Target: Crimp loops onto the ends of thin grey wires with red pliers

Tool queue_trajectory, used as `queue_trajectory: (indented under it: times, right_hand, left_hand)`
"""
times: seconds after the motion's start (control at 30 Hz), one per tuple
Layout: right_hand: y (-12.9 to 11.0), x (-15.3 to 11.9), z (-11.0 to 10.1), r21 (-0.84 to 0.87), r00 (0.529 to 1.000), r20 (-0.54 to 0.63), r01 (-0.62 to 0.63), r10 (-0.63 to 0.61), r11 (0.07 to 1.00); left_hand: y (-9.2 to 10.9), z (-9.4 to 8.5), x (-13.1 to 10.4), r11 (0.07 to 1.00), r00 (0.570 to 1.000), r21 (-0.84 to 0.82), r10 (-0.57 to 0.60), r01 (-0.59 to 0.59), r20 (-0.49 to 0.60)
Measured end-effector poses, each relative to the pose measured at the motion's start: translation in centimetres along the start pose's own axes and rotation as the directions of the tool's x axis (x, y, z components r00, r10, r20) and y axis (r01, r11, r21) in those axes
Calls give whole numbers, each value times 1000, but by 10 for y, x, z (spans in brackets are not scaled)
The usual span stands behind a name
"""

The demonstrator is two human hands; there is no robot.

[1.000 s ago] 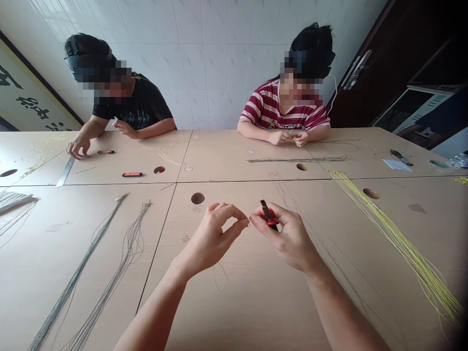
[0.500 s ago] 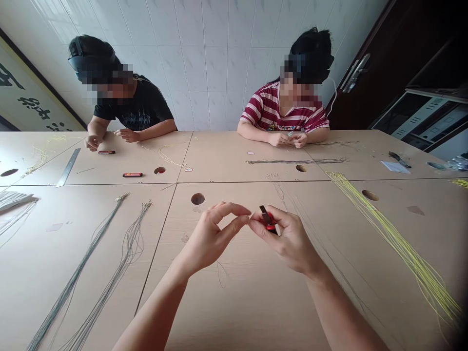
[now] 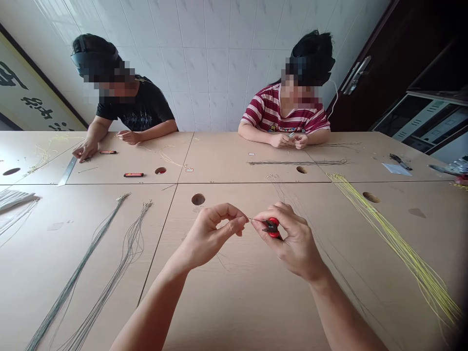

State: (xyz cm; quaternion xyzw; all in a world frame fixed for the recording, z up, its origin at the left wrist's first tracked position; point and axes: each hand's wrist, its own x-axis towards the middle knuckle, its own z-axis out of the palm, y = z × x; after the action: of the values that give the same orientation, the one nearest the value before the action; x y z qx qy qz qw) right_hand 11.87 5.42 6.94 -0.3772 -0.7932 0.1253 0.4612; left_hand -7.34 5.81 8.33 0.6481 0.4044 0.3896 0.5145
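My left hand [image 3: 212, 234] hovers over the light wooden table [image 3: 241, 302], thumb and forefinger pinched on the end of a thin wire [image 3: 221, 261] that trails down under the hand. My right hand [image 3: 292, 241] grips small red-handled pliers [image 3: 272, 226], whose dark tip points left and meets the wire end at my left fingertips. Both hands are close together, just above the table's middle.
Bundles of grey wires [image 3: 91, 263] lie at left, yellow wires [image 3: 398, 243] at right. Two other people sit across the table, hands busy with small parts. A metal ruler [image 3: 67, 171], red-black tools [image 3: 133, 174] and round cable holes [image 3: 198, 199] dot the table.
My right hand turned the pliers from pointing up to pointing left onto the wire end. My left hand stays pinched. The person at far left moved a hand onto the ruler's end.
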Motion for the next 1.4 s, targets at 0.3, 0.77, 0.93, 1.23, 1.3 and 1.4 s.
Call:
queue_trajectory:
  times: [0.3,0.77,0.93,1.23,1.3,1.4]
  right_hand:
    - [2,-2,2,58,1000,21,-18,17,998]
    - [3,-2,0,135,997,76,-27,17,990]
    - [1,-4,-1,175,993,92,-92,77,980]
    - [-1,-2,0,246,980,134,-174,144,953]
    - [-2,-2,0,245,979,143,-177,144,953]
    - [-3,-2,-2,249,979,151,-171,136,953]
  left_hand:
    - [1,-1,0,1000,1000,12,-1,1,-20]
    - [3,0,-3,997,998,72,-2,6,-59]
    - [6,2,-2,997,999,73,-14,18,-47]
    - [7,4,-3,998,998,64,-13,17,-64]
    - [7,5,-4,998,997,57,-9,13,-72]
    - [8,6,-5,998,997,58,4,1,-77]
